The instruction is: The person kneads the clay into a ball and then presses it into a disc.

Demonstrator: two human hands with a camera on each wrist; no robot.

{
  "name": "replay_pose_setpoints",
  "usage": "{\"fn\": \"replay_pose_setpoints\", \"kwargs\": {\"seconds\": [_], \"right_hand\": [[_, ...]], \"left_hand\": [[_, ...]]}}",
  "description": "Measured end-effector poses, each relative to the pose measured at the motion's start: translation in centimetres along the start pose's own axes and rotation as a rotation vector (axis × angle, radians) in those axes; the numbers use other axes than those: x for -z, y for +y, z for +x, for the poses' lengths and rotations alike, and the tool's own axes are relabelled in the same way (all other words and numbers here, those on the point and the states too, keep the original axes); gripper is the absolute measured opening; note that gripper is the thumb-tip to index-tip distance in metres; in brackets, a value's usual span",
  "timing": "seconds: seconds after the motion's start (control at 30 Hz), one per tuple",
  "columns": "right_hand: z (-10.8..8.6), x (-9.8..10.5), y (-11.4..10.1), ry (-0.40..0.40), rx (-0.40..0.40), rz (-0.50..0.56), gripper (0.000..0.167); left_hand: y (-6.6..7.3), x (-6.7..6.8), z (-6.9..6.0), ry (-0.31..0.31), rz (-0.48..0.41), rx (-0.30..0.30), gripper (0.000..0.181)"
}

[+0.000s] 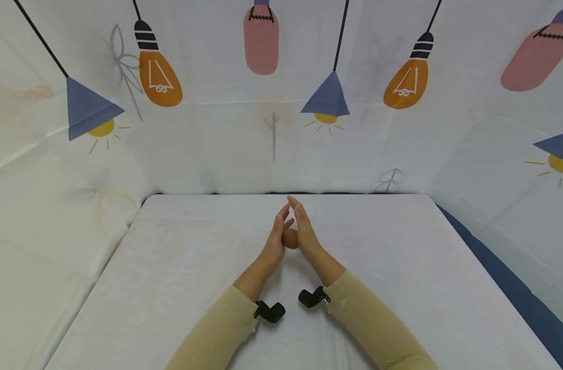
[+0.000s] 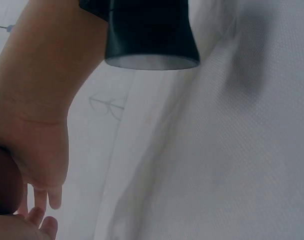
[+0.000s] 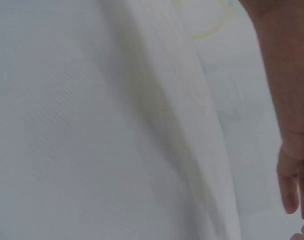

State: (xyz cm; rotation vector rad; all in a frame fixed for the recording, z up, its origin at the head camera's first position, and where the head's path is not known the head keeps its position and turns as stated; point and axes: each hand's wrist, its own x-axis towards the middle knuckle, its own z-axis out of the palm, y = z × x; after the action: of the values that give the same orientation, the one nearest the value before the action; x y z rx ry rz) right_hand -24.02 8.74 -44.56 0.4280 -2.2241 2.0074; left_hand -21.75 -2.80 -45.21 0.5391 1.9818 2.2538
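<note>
A small reddish-brown ball [image 1: 290, 239] sits between the two palms, over the far middle of the table. My left hand [image 1: 275, 240] touches it from the left with its fingers extended forward. From the right, my right hand [image 1: 308, 235] faces it, fingers also extended. Beyond the ball the fingertips of both hands come close together. The left wrist view catches part of the dark round ball [image 2: 4, 181] at its left edge, between a palm and some fingers. No ball is visible in the right wrist view, only part of a hand at the right edge.
A white cloth covers the table [image 1: 180, 288]. Behind it hangs a pale curtain [image 1: 207, 133] printed with lamps and bulbs. Black wrist cameras [image 1: 273, 312] stick out inward from both sleeve cuffs. Blue fabric [image 1: 508, 277] shows past the table's right edge.
</note>
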Motion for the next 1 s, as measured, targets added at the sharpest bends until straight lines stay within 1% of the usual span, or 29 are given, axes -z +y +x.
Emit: {"fn": "replay_pose_setpoints", "kwargs": {"seconds": [0.1,0.2,0.27,0.37,0.47,0.53,0.63,0.73,0.8,0.9,1.0], "right_hand": [[-0.3,-0.6,0.0,-0.018,-0.001,0.031,0.061],[-0.6,-1.1,-0.1,-0.034,-0.007,0.073,0.065],[-0.8,-1.4,-0.1,-0.038,-0.014,0.082,0.064],[-1.1,-1.7,-0.2,-0.047,-0.021,0.096,0.062],[-1.5,-1.8,-0.2,-0.067,-0.030,0.110,0.062],[-1.7,-1.7,-0.3,-0.079,-0.029,0.131,0.063],[-1.9,-1.5,-0.6,-0.085,-0.017,0.167,0.066],[-2.0,-1.2,-1.2,-0.072,0.012,0.213,0.069],[-1.9,-1.0,-1.5,-0.047,0.021,0.239,0.069],[-1.6,-0.6,-2.0,0.006,0.032,0.281,0.066],[-1.2,-0.2,-2.2,0.056,0.043,0.290,0.063]], "left_hand": [[0.2,-0.1,0.2,0.061,0.042,-0.016,0.077],[0.3,-0.2,0.4,0.112,0.060,-0.029,0.074],[0.3,-0.2,0.5,0.138,0.066,-0.035,0.074],[0.2,-0.2,0.7,0.168,0.079,-0.040,0.080],[-0.1,0.0,0.8,0.179,0.098,-0.042,0.088],[-0.3,0.3,0.9,0.184,0.127,-0.047,0.089],[-0.6,0.8,0.9,0.190,0.182,-0.070,0.085],[-0.9,1.1,1.0,0.191,0.221,-0.085,0.082],[-1.1,1.2,1.0,0.179,0.251,-0.087,0.083],[-1.3,1.0,0.9,0.139,0.308,-0.082,0.089],[-1.3,0.6,0.7,0.083,0.348,-0.077,0.091]]}}
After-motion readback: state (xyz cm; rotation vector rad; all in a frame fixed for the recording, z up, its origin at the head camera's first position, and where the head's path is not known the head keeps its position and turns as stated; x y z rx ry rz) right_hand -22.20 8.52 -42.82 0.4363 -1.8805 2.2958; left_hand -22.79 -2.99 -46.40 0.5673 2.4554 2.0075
